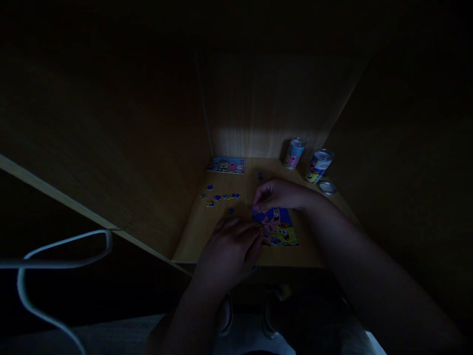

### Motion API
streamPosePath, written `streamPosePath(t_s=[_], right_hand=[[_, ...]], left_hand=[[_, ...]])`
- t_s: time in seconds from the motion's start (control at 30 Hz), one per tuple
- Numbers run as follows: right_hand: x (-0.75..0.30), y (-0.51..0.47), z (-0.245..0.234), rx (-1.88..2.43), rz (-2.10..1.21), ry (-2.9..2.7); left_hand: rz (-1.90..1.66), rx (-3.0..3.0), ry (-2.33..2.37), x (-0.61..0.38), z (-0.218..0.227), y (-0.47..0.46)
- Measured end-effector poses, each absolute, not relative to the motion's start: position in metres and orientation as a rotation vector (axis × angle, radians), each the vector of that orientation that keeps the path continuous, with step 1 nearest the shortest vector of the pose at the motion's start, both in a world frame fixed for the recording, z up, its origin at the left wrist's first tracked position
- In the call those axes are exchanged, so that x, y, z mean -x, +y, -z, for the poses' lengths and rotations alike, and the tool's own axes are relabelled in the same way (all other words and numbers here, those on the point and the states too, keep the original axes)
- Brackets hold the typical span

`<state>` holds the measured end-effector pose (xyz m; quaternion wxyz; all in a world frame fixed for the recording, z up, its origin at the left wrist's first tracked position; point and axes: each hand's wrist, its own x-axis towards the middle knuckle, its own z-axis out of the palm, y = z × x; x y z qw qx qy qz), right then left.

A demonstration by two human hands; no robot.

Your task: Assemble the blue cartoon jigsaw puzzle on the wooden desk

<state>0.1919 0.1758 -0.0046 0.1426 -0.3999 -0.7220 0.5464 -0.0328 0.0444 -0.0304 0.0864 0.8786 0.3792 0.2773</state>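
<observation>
No text legible: pale label [322, 165] on can [313, 175] at far right too dark, small to read.

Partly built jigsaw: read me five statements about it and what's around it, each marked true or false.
1. The left hand is at the left edge of the jigsaw. True.
2. Several loose pieces lie left of the jigsaw. True.
3. The two cans lie on their sides. False: both cans stand upright.
4. A round lid lies beside the nearer can. True.
5. The right hand touches a can. False: the right hand is at the jigsaw's far-left corner.
</observation>
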Motion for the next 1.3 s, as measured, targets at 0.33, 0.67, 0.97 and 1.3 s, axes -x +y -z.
streamPosePath(t_s=[0.33, 0.67, 0.97, 1.3], right_hand=[[-0.1863, 0.1723, 0.0035, 1.176, -1.443, -2.206], [-0.1861, 0.1754, 0.0098, 1.157, -1.348, -2.210], [-0.1851, 0.1735, 0.0078, 1.162, -1.342, -2.226], [-0.1850, 0.1715, 0.0050, 1.152, -1.390, -2.204]], left_hand=[[-0.817, -2.606, 1.142, 0.0332, 0.0304, 0.0451], [-0.823, -2.608, 1.154, 0.0312, 0.0281, 0.0445], [-0.794, -2.595, 1.160, 0.0316, 0.0291, 0.0444], [-0.818, -2.593, 1.157, 0.0311, 0.0284, 0.0444]])
